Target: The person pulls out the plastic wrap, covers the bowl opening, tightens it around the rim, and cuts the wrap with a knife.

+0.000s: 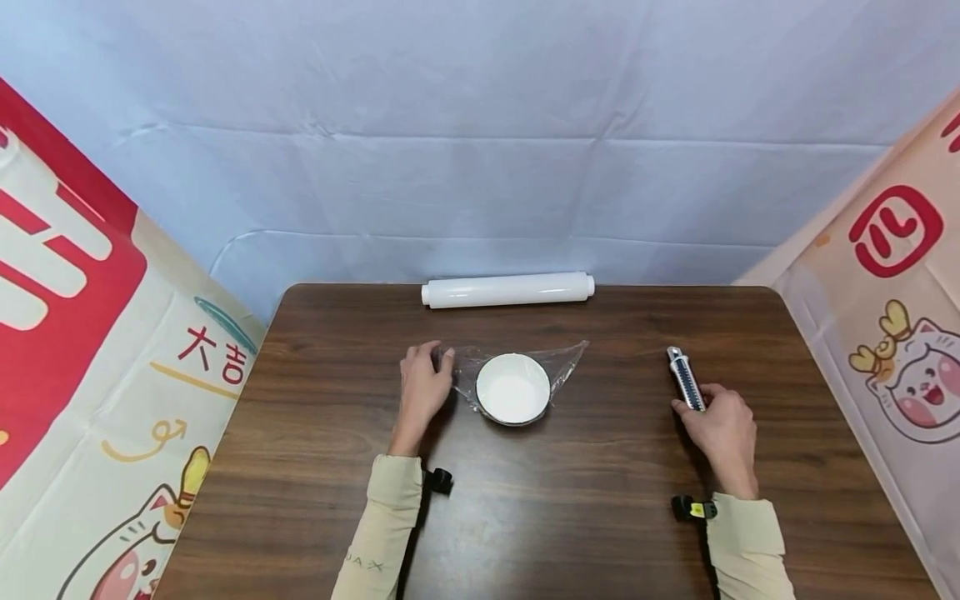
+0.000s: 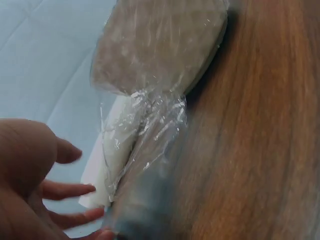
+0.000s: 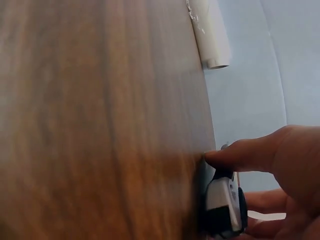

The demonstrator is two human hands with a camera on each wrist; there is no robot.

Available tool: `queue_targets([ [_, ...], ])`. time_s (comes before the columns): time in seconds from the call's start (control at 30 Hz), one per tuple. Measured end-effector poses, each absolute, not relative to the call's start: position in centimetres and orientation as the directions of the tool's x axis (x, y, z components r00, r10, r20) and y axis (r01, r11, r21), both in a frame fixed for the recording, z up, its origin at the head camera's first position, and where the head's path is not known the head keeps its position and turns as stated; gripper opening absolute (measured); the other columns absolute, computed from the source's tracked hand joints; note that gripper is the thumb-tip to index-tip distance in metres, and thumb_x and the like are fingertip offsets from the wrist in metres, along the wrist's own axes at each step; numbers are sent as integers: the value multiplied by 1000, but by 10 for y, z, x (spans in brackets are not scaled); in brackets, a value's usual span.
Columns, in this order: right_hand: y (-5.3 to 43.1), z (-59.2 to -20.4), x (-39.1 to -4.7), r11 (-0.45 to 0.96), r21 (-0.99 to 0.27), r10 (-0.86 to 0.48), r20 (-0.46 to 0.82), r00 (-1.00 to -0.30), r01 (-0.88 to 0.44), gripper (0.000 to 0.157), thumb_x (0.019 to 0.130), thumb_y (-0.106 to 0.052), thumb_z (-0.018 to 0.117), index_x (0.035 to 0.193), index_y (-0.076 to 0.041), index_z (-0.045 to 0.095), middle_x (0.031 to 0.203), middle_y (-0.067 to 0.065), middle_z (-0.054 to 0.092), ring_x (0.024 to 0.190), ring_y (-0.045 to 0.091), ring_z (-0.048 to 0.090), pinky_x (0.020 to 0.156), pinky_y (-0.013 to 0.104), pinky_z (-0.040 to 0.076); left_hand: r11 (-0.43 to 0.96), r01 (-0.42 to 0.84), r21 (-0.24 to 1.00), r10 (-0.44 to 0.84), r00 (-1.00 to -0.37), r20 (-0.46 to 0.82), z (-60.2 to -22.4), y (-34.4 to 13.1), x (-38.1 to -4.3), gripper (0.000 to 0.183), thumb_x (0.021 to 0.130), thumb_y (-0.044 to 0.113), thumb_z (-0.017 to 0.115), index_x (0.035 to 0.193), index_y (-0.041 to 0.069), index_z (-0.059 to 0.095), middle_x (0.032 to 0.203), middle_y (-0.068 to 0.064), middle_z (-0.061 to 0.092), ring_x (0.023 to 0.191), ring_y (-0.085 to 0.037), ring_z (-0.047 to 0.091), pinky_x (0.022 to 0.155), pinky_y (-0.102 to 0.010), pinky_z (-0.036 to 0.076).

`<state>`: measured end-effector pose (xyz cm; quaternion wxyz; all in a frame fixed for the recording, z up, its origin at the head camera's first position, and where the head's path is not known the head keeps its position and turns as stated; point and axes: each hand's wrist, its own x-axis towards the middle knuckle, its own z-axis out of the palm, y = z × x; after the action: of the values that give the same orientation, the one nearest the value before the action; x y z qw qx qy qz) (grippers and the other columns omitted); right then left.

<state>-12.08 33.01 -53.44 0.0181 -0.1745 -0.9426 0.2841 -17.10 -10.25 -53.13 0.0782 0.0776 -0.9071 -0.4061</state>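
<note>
A white bowl (image 1: 513,390) stands mid-table with clear plastic wrap (image 1: 566,364) over it, loose corners spreading to both sides. My left hand (image 1: 426,385) is at the wrap's left corner, its fingers loosely spread and thumb apart. In the left wrist view, crumpled wrap (image 2: 150,125) hangs off the bowl's brownish side (image 2: 160,45), just beyond the fingertips. Over at the right, my right hand (image 1: 722,427) grips a utility knife (image 1: 686,379) between thumb and fingers, its front end pointing away from me. The knife (image 3: 225,202) lies close over the tabletop in the right wrist view.
A white roll of plastic wrap (image 1: 507,290) lies along the far edge of the brown wooden table (image 1: 585,517). Behind it hangs a pale cloth backdrop (image 1: 465,183). Printed cloths flank the table on the left and right.
</note>
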Motion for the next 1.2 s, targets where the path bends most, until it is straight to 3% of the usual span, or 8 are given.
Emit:
queue_targets([
  [0.17,331,-533,-120,784,-519,344,-94,-934,341,53,94,-31,74,127,9,64,108,32,66,85,44,63,58,45,44,687,195,700,63,-976,210,-530,-99,-172,42,108,35,57,136,6,68,148,-15,61,152,-39,39,124,-62,30],
  [0.3,328,-529,-118,805,-489,328,-105,-939,336,62,97,-34,72,133,13,57,117,40,56,95,53,57,65,56,47,683,384,621,257,-922,289,-526,-90,-171,43,110,39,52,139,11,68,147,-7,65,153,-29,44,124,-60,33],
  [0.37,319,-524,-116,822,-487,326,-26,-945,297,67,97,-35,73,134,17,54,121,45,51,103,60,52,75,65,47,695,455,557,316,-889,332,-525,-86,-170,43,110,39,52,140,13,68,145,-5,68,152,-25,47,123,-57,36],
  [0.47,295,-519,-117,843,-530,248,243,-938,86,65,93,-30,80,129,20,57,122,48,53,110,65,49,91,72,42,726,524,446,377,-845,378,-527,-82,-167,43,108,40,55,140,14,69,143,-2,69,151,-24,49,119,-54,40],
  [0.6,248,-519,-123,798,-510,-37,488,-872,-320,60,85,-22,88,128,12,64,126,37,64,121,55,57,107,67,43,757,552,349,423,-821,383,-531,-78,-164,51,103,49,61,142,16,68,144,1,69,150,-23,49,117,-52,40],
  [0.7,213,-521,-127,710,-509,-260,453,-853,-487,67,86,-26,87,138,6,61,140,28,63,136,47,54,114,64,43,775,547,316,435,-825,361,-534,-76,-163,60,100,55,63,146,16,64,146,1,67,151,-22,48,118,-51,38],
  [0.97,161,-527,-155,650,-476,-484,342,-806,-593,82,91,-41,82,154,-1,49,157,19,53,152,36,45,127,55,34,766,523,373,427,-849,311,-536,-72,-165,61,101,48,66,150,12,58,148,-4,66,148,-25,49,119,-53,38],
  [1.2,148,-531,-170,664,-477,-528,248,-812,-577,86,94,-51,76,155,2,46,156,21,54,151,36,46,131,56,27,759,428,491,357,-904,235,-535,-64,-168,50,114,37,40,151,8,57,150,-7,64,146,-26,50,119,-52,33],
])
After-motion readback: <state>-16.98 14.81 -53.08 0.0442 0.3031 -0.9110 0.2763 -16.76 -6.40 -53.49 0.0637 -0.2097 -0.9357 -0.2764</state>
